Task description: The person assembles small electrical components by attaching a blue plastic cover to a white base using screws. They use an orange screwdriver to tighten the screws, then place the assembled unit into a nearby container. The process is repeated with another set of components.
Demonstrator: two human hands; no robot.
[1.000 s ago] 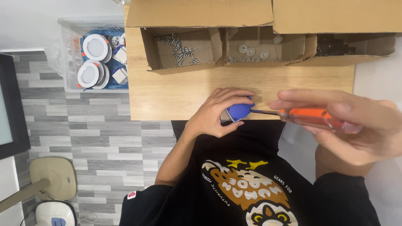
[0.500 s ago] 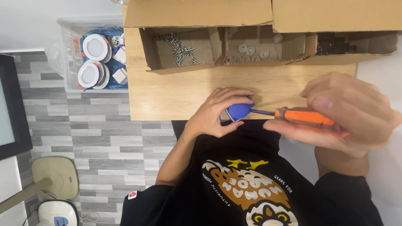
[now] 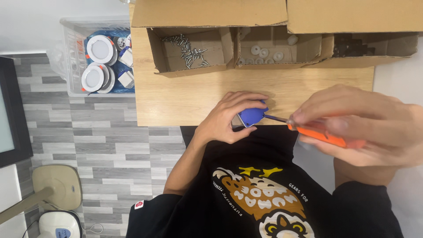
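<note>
A clear plastic bin (image 3: pixel 70 57) of round white light fittings with orange rims (image 3: pixel 99 49) stands on the grey tiled floor (image 3: pixel 79 141), just beside the left edge of the light wooden table (image 3: pixel 176 97). Along the table's far edge runs a row of open cardboard boxes: the left box (image 3: pixel 189 50) holds a loose heap of metal screws (image 3: pixel 187 50), the middle box (image 3: pixel 277 46) holds small white round parts (image 3: pixel 263 53), and the right box (image 3: pixel 374 46) holds dark pieces too shadowed to make out.

At the table's near edge, close to the middle, the person's left hand (image 3: pixel 227 117) curls around a small blue plastic part (image 3: pixel 251 117); the fingers (image 3: pixel 246 98) arch over its top and far side while the thumb presses from below, so only the part's right face shows between them. It sits over the table's near edge, above the black printed shirt (image 3: pixel 264 198).

To the right, the right hand (image 3: pixel 365 128) closes firmly around the orange handle of a screwdriver (image 3: pixel 319 134), fingers wrapped over the top. The thin metal shaft (image 3: pixel 276 118) reaches leftwards and its tip meets the exposed face of the blue part.
</note>
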